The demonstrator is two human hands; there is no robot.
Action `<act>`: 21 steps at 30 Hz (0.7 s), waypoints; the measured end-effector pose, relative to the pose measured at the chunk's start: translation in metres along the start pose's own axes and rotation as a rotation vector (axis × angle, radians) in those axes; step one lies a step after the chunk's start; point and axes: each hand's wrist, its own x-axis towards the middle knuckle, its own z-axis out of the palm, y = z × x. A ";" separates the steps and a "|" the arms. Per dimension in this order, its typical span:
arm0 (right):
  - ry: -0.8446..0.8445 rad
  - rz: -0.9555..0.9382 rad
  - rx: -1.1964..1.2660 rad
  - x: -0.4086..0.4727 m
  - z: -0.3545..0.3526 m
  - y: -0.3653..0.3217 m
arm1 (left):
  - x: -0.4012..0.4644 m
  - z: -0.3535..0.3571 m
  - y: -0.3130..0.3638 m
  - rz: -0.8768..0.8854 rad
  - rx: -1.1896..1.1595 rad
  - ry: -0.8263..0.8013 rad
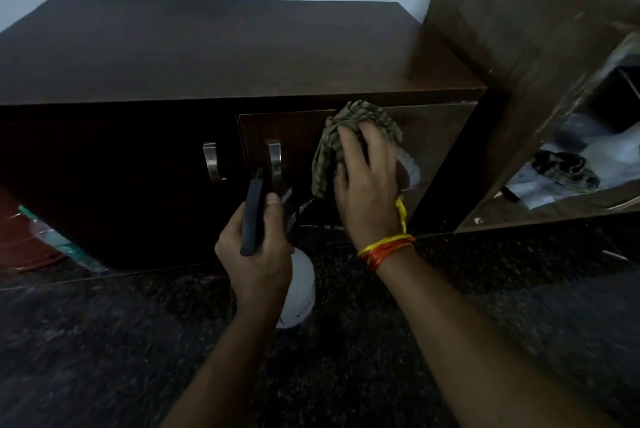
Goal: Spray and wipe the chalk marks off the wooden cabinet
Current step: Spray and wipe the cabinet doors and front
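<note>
Dark speckled floor (104, 341) fronting dark brown wooden cabinet (207, 53). Checked olive cloth (346, 136) being pressed on right door by right hand (367, 181), fingers curled over it. White chalk marks (410, 168) lying just right of cloth, nearer right hand. White spray bottle (298, 289) being gripped by left hand (258, 251).

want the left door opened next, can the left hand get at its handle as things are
Probably not yet: the left hand grips the spray bottle, so its fingers are taken. The left door handle itself is uncovered.
</note>
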 end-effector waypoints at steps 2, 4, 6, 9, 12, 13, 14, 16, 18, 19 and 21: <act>-0.005 -0.074 -0.083 0.002 -0.002 0.013 | 0.000 0.007 0.006 -0.002 -0.025 0.004; 0.003 -0.065 -0.115 0.005 -0.005 0.026 | 0.001 0.011 0.011 -0.001 -0.053 -0.003; 0.036 0.032 -0.046 0.005 -0.009 0.038 | 0.002 0.014 0.014 0.005 -0.090 -0.014; 0.125 0.223 0.113 0.004 -0.014 0.042 | 0.001 0.017 0.017 0.028 -0.095 -0.031; 0.125 0.167 0.131 0.009 -0.010 0.024 | -0.003 0.020 0.016 0.037 -0.065 -0.039; 0.114 0.111 0.115 0.009 -0.008 0.017 | -0.003 0.021 0.015 0.035 -0.061 -0.041; 0.104 0.067 0.107 0.008 -0.006 0.013 | -0.004 0.022 0.014 0.032 -0.068 -0.044; 0.097 0.059 0.121 0.010 -0.007 0.016 | -0.004 0.022 0.011 0.021 -0.092 -0.047; 0.142 0.131 0.151 0.013 -0.013 0.031 | -0.002 0.021 0.009 0.005 -0.109 -0.042; 0.185 0.185 0.167 0.014 -0.016 0.039 | 0.000 0.020 0.009 0.000 -0.119 -0.040; 0.262 0.307 0.188 0.017 -0.022 0.057 | 0.004 0.020 0.010 0.011 -0.129 -0.041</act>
